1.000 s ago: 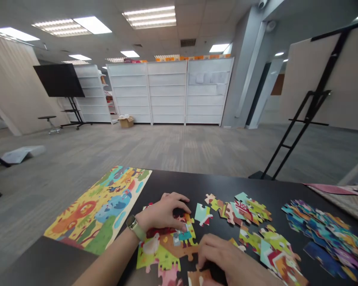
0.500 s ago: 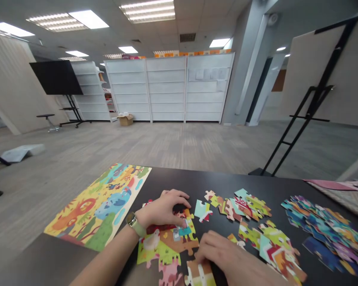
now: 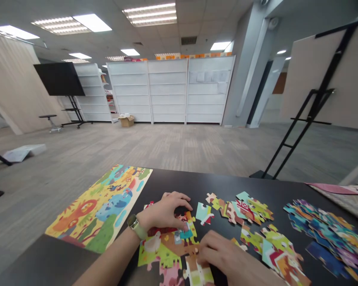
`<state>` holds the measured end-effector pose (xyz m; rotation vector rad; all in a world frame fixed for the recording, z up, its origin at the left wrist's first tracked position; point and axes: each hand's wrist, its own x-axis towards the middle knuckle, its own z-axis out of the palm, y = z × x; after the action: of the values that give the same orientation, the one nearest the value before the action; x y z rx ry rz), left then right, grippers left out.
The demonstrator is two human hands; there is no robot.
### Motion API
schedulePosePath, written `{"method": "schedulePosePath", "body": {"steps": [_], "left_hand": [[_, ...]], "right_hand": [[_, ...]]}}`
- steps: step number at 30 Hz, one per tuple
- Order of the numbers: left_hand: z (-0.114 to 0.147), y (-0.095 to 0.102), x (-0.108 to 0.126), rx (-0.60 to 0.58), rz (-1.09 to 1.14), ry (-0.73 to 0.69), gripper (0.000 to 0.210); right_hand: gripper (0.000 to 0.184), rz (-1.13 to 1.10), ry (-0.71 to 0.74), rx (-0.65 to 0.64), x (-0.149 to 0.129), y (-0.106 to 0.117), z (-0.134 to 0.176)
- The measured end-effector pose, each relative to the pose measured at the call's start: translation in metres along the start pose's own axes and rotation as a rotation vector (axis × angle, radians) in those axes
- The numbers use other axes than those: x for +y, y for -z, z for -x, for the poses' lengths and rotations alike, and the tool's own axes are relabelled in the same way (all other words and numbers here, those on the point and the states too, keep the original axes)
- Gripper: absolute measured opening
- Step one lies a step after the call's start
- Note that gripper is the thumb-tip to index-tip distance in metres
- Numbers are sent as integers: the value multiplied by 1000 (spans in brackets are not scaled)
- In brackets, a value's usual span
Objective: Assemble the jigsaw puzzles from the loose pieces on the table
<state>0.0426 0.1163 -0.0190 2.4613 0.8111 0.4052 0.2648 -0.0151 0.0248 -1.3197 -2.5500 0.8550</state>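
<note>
Head view: a cream-and-green puzzle piece [image 3: 197,275] is touched along its right side by the bent fingertips of the right hand [image 3: 220,254]. Its body is set to the left of those fingers and a little nearer the wearer. The fingers are held close together and curled; whether the piece is pinched or only pressed down cannot be told, as the thumb side is mostly hidden. The piece is placed against the near edge of the joined puzzle [image 3: 171,250], just to the right of a pink piece [image 3: 170,276]. That seam appears to be the relation that matters most, yet whether the tabs are fully seated cannot be told. The near end of the piece is cut off by the frame, so its long axis cannot be judged.

The left hand [image 3: 168,212] is laid across the far part of the joined puzzle, with thumb and forefinger spread wide; it is farther from the piece than the right. Loose pieces [image 3: 282,252] are scattered to the right on the dark table [image 3: 179,180], a blue pile [image 3: 325,234] is heaped beyond them, and a picture sheet [image 3: 98,206] is laid to the left.
</note>
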Motion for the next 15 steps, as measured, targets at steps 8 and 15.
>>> {"method": "schedulePosePath", "body": {"steps": [8,15], "left_hand": [[0,1,3,-2,-9,2,51],[1,0,2,-6,-4,3,53]], "right_hand": [[13,45,143,106,2,-5,2],[10,99,151,83,1,-12,-4]]}}
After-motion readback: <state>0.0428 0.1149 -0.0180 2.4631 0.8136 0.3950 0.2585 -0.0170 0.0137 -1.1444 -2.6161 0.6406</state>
